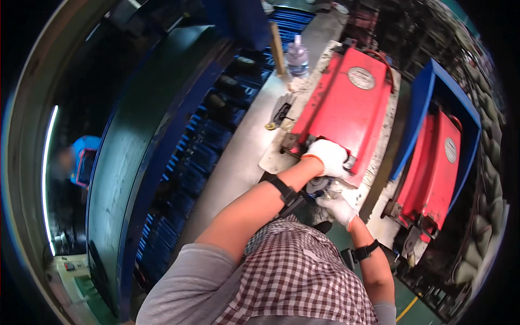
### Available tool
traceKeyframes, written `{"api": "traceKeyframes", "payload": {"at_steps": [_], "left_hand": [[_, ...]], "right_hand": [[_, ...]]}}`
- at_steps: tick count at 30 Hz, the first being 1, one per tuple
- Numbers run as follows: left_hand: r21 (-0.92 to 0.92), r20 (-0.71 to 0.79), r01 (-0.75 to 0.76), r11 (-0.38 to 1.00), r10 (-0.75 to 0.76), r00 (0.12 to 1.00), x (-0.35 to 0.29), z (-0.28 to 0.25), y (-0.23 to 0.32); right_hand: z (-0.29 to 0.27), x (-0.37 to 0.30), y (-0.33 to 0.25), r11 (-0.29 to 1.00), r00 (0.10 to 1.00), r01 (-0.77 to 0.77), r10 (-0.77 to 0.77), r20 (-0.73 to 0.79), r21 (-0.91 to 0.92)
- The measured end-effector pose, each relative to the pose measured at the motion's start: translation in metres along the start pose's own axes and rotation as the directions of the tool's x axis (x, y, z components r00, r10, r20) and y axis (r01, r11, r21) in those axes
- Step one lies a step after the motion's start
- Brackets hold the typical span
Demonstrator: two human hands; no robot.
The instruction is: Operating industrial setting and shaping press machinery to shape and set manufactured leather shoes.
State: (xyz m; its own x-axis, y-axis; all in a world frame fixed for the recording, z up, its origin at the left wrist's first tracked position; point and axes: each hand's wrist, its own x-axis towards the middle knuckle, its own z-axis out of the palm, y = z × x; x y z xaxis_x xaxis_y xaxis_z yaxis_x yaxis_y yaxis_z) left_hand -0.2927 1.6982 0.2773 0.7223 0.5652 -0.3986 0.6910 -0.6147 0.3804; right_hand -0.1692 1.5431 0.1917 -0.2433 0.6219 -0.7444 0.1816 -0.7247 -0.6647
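A red metal machine cover (352, 105) with a round pale label lies slanted on a worn white board (376, 157) before me. My left hand (329, 156), in a white knit glove, presses against the near end of this red unit; its fingers curl in and what they grip is hidden. Just below, a round grey wheel-like part (318, 185) shows beneath my left wrist. My right hand (338, 208), gloved too, is beside that part with thumb and fingers drawn together. Whatever sits between them is too small to make out.
A second red unit (436, 162) stands to the right inside a blue metal frame (460, 97). Behind the left bench edge is a clear bottle (298, 57) near a wooden post (277, 47). Blue racks (189, 189) run along the left. A person in blue (84, 160) is far left.
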Motion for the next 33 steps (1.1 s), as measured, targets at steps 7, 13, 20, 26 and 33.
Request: {"api": "traceKeyframes", "payload": {"at_steps": [7,13,20,26,33], "left_hand": [[-0.006,-0.056,0.008,1.000,-0.008,0.998,-0.009,0.004,-0.008],[0.000,-0.045,0.008,1.000,-0.008,0.999,-0.005,0.003,-0.008],[0.064,-0.055,-0.064,0.996,0.067,0.996,0.000,0.011,-0.015],[0.033,-0.035,-0.050,0.998,0.051,0.998,0.002,0.010,-0.013],[-0.007,-0.047,-0.064,0.998,0.064,0.997,-0.005,-0.003,-0.006]], "right_hand": [[0.020,0.001,0.005,0.978,0.989,0.059,-0.030,-0.142,0.200],[0.049,0.001,0.011,0.883,0.993,0.006,0.051,-0.108,0.470],[0.071,0.005,0.013,0.978,0.992,0.019,-0.044,0.120,0.207],[0.077,0.007,0.009,0.918,0.940,-0.140,0.006,0.341,0.370],[0.117,0.054,-0.001,0.917,0.974,-0.059,-0.034,0.225,0.396]]}}
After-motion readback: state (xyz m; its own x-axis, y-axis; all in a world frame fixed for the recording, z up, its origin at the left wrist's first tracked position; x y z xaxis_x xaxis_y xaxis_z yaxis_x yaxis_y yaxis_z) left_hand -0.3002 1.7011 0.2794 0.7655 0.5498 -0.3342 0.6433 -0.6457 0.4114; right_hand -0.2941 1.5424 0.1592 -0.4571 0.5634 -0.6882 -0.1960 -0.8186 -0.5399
